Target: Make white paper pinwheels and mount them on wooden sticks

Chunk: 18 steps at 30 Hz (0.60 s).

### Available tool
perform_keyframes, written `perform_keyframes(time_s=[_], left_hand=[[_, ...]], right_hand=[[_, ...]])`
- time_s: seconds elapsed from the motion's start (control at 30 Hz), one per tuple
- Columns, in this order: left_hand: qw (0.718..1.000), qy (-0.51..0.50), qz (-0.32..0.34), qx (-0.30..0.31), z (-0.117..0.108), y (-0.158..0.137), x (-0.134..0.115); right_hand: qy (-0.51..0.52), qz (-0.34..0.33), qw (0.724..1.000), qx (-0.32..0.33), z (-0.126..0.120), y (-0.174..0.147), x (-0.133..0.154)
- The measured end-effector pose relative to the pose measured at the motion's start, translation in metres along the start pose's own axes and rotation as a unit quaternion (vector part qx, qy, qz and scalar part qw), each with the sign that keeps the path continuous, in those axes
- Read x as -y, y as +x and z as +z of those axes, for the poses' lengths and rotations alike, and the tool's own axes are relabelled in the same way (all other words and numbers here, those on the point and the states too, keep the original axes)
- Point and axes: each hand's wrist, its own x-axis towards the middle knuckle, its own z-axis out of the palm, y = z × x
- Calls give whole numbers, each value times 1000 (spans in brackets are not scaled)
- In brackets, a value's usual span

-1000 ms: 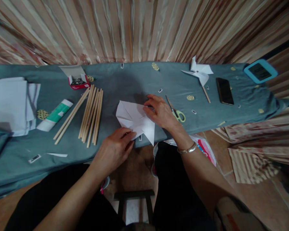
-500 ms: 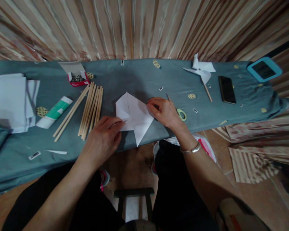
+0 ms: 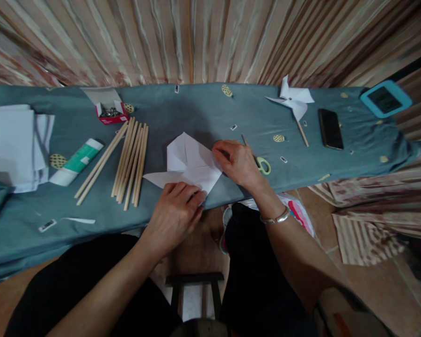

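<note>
A white sheet of paper (image 3: pixel 196 157), slit and creased into flaps, lies at the table's near edge in front of me. My left hand (image 3: pixel 177 210) has its fingers bent together over the sheet's near flap, covering part of it. A pointed flap sticks out to the left above those fingers. My right hand (image 3: pixel 236 161) pinches the sheet's right corner between thumb and fingers. Just beyond that hand lie green-handled scissors (image 3: pixel 263 165), partly hidden by it. A finished paper pinwheel (image 3: pixel 294 98) on a wooden stick rests farther to the right.
Wooden sticks (image 3: pixel 129 161) lie left of the sheet, near a green-and-white tube (image 3: pixel 77 161) and an open red box (image 3: pixel 111 114) of small metal pieces. Stacked paper (image 3: pixel 10 145) is far left. A black phone (image 3: pixel 330 129) and blue-framed digital clock (image 3: pixel 386 98) sit right.
My left hand has moved right and nearer to me, from the sheet's left corner to its near flap. The left flap now points outward. My right hand stays at the right corner.
</note>
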Motion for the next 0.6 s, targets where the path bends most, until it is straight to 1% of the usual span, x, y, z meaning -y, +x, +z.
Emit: perform_keyframes(time_s=[0.17,0.27,0.47,0.6], left_hand=[[999,12,26,-36,-5,-5,3],[998,18,36,-51,-8,-9,4],[996,-7,72,-49,-7,-15,-2],[996,-16,75,-35,-7,-15,-4]], right_hand=[[9,-26,1000,-13,-1,-9,0],[15,-34,999,-9,-3,-19,-1],[22,-25,999,-12,-9,-42,-7],[26,-14,999,-15,-16,-52,-12]])
